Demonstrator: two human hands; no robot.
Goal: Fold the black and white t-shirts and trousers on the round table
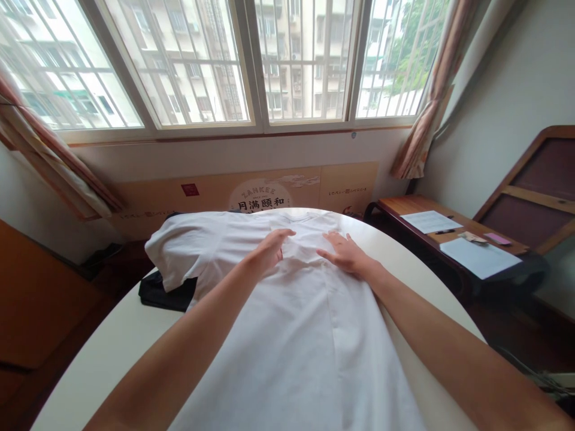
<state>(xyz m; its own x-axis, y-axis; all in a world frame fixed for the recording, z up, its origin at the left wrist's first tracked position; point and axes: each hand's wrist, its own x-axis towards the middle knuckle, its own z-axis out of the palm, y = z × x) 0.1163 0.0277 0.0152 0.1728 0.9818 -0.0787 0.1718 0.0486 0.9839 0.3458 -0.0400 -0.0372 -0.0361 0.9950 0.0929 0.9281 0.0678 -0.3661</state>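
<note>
A white short-sleeved shirt lies spread out along a round white table, its collar end at the far side and its lower part toward me. One sleeve reaches out to the left over a folded black cloth item. My left hand is on the upper part of the shirt, turned on edge with a finger stretched forward; its other fingers are partly hidden. To its right, my right hand rests on the fabric near the front placket, thumb and fingers spread and holding nothing.
A low wooden side table on the right carries papers, a pen and a pink item. Beyond the round table, a printed cardboard panel leans below the barred window. Curtains hang at both sides.
</note>
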